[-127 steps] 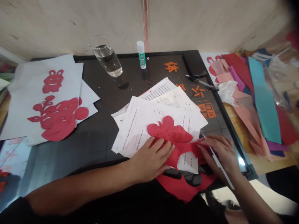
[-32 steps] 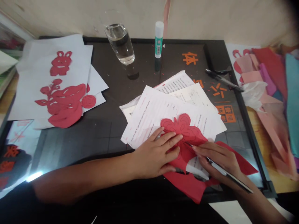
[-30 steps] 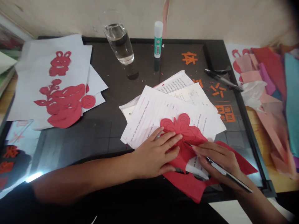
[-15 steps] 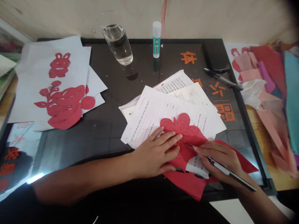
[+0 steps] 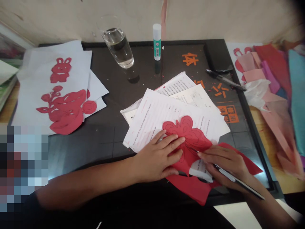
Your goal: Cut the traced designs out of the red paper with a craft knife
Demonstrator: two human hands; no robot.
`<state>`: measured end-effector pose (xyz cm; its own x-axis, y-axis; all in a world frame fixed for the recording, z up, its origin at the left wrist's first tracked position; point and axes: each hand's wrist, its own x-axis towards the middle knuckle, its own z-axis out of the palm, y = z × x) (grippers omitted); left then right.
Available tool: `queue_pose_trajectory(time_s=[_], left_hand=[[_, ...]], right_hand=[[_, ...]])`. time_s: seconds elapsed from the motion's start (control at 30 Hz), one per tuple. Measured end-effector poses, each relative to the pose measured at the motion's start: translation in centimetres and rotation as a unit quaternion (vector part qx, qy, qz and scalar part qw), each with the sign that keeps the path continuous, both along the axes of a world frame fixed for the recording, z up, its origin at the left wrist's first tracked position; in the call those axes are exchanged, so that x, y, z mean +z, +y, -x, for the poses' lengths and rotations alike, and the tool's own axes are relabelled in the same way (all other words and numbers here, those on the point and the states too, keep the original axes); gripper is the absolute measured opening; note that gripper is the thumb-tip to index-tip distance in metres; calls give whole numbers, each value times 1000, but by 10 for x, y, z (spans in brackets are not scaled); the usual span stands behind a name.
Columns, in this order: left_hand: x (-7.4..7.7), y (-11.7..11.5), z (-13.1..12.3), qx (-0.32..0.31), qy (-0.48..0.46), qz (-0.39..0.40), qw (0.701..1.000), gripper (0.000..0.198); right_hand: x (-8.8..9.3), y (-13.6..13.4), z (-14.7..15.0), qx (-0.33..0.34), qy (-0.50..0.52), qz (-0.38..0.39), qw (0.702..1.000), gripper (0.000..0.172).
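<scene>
A red paper butterfly (image 5: 187, 128) with drawn wing lines lies on printed sheets (image 5: 152, 109). My left hand (image 5: 160, 156) rests flat on its left side, fingers spread, one wearing a ring. Something small and grey (image 5: 161, 138) shows between two of those fingers; I cannot make out what it is. My right hand (image 5: 226, 162) is closed around a slim black-and-silver craft knife (image 5: 238, 181), its thin tip at the butterfly's lower middle. More red paper (image 5: 190, 187) extends beneath both hands toward the table's front edge.
A glass of water (image 5: 119, 47) and a glue stick (image 5: 157, 43) stand at the back. White sheets (image 5: 30, 79) with red rabbit and flower cutouts lie left. A pen (image 5: 225, 79) lies right, beside coloured paper scraps (image 5: 269, 70). Tiny red bits dot the dark tabletop (image 5: 100, 143).
The knife tip has shifted slightly right and down across the butterfly, and the handle's end has tilted a little outward. My left hand stays in place on the paper.
</scene>
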<state>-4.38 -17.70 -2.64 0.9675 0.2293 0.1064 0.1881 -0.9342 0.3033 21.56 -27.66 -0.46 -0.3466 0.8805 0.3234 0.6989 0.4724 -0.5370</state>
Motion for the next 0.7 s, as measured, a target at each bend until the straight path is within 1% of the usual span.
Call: queue_pose_trajectory(time_s=[0.13,0.27,0.43,0.7], left_hand=[[0,0,0,0,2,1,1000,53],[2,0,0,-1,9,2,1000,52],[3,1,0,-2,10,2,1000,52],[-1,0,-1,-5,-3,12,1000,52]], right_hand=[[0,-1,-3,6,21,11,1000,28],[-4,-3,-7,15,31,27,999,31],[-2,-3,-9,25,40,34,998,32],[0,0,-12,55,29,31,998,34]])
